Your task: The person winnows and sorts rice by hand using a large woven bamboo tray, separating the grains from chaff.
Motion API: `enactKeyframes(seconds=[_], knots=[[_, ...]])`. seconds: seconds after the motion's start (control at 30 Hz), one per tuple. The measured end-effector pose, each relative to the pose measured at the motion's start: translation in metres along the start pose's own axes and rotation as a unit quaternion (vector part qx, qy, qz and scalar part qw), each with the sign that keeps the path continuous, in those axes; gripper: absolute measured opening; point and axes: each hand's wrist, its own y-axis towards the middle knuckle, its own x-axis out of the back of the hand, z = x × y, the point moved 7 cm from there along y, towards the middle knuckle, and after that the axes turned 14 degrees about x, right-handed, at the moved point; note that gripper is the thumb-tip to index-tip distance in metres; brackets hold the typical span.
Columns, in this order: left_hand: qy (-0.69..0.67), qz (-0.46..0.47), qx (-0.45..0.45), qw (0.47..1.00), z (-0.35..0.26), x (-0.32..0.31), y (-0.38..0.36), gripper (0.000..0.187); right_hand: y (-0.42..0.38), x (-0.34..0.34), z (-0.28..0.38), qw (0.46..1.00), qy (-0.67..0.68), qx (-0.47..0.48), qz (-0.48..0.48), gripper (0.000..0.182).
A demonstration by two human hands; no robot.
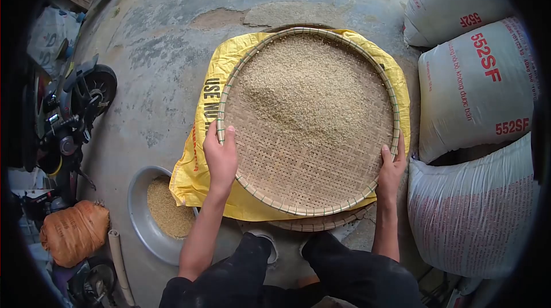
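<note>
Both hands clamped on woven tray point(310, 184) rim, frame ctr: left hand point(221, 156) fingers closed over left edge; right hand point(391, 171) likewise, lower right. Grain point(304, 93) heaped toward upper part.

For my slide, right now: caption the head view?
Both hands grip a woven tray of grain.

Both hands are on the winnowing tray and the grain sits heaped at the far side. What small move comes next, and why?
Probably a gentle tilt toward the body. The left hand and right hand grip opposite rims of the woven tray, the grain is piled far, and the near weave lies bare.
</note>
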Motion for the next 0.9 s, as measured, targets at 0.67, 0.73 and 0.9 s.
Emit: enactKeyframes(seconds=[0.67, 0.73, 0.9], knots=[[-0.08, 0.031, 0.001, 0.996, -0.039, 0.011, -0.011, 0.013, 0.021, 0.0, 0.083, 0.999, -0.033, 0.022, -0.023, 0.05], [-0.052, 0.011, -0.033, 0.998, -0.036, 0.014, -0.013, 0.012, 0.02, 0.004, 0.069, 0.999, -0.022, 0.022, -0.014, 0.052], [0.016, 0.043, 0.049, 0.998, 0.012, -0.001, -0.004, 0.025, 0.0, 0.008, 0.009, 0.993, -0.079, -0.076, 0.039, 0.055]])
